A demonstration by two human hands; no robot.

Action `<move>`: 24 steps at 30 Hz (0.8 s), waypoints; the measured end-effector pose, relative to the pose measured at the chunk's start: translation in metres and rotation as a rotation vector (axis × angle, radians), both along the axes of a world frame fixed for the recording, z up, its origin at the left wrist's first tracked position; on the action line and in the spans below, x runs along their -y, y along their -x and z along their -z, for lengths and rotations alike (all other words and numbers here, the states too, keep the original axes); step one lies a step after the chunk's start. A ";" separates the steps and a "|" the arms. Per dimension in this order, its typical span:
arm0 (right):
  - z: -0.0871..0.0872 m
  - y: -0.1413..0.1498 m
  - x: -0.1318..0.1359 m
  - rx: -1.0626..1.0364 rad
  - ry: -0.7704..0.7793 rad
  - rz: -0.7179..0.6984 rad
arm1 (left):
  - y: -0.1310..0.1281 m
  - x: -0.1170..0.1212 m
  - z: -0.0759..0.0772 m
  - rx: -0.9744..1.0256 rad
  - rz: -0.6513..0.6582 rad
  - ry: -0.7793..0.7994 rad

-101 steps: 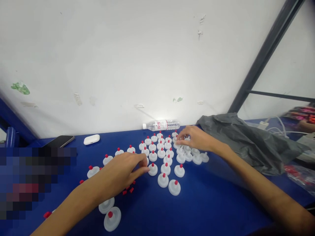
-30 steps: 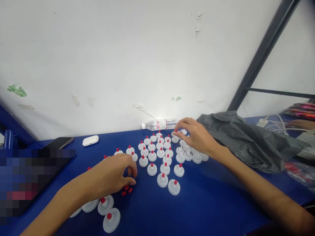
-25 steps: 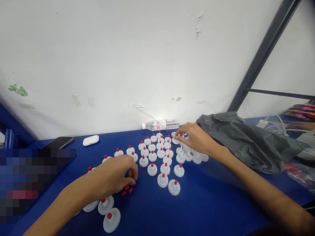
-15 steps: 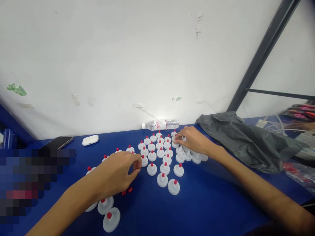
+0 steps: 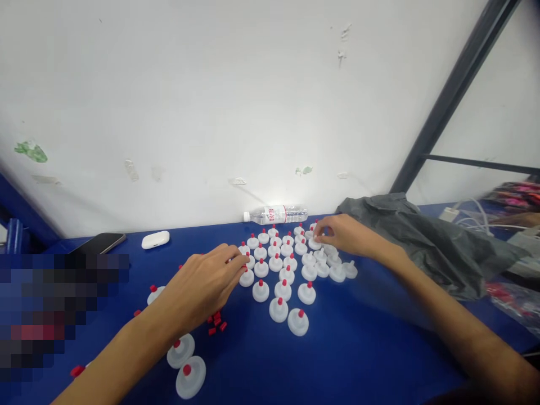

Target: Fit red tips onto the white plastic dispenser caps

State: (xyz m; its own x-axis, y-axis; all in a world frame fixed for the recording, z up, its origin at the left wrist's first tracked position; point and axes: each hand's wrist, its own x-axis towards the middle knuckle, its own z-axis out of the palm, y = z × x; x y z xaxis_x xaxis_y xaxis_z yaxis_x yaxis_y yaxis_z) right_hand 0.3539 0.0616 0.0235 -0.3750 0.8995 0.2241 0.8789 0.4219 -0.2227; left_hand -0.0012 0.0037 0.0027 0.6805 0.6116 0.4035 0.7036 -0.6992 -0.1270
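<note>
Many round white plastic nozzle lids stand on the blue table, most with a small red cap on the tip, such as the nearest lid (image 5: 298,323). My left hand (image 5: 206,281) hovers palm down over the left part of the group. Its fingers are closed together at a red-tipped lid (image 5: 247,277); what they hold, if anything, is hidden. My right hand (image 5: 337,233) pinches the top of a white nozzle lid (image 5: 314,244) at the back right. Beside it stand several lids with bare nozzles (image 5: 337,273). Loose red caps (image 5: 216,319) lie below my left hand.
A clear plastic bottle (image 5: 276,214) lies against the wall. A white earbud case (image 5: 155,239) and a dark phone (image 5: 99,243) are at the back left. On the right lies a crumpled grey bag (image 5: 413,236), with white cables (image 5: 476,216) beyond it.
My right hand has moved slightly right, from one red-capped lid to a neighbouring lid. My left hand has shifted up and right, its fingers flatter, uncovering more loose red caps.
</note>
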 end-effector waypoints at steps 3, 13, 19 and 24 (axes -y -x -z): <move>-0.005 0.005 0.006 -0.091 -0.073 -0.007 | -0.001 0.001 -0.002 -0.043 0.031 -0.038; 0.014 0.069 0.045 -0.176 -0.387 -0.434 | -0.005 0.009 0.002 0.124 0.121 -0.163; 0.019 0.089 0.065 -0.179 -0.400 -0.568 | -0.015 0.018 0.003 0.169 0.181 -0.174; 0.021 0.090 0.069 -0.239 -0.338 -0.548 | -0.020 0.023 0.007 0.180 0.169 -0.203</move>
State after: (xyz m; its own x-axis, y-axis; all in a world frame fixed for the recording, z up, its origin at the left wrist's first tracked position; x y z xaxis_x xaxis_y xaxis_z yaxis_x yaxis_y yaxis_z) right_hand 0.2637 -0.0070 0.0020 -0.6616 0.4600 0.5922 0.4619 0.8721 -0.1614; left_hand 0.0189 -0.0194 -0.0040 0.6722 0.3906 0.6289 0.6033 -0.7814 -0.1594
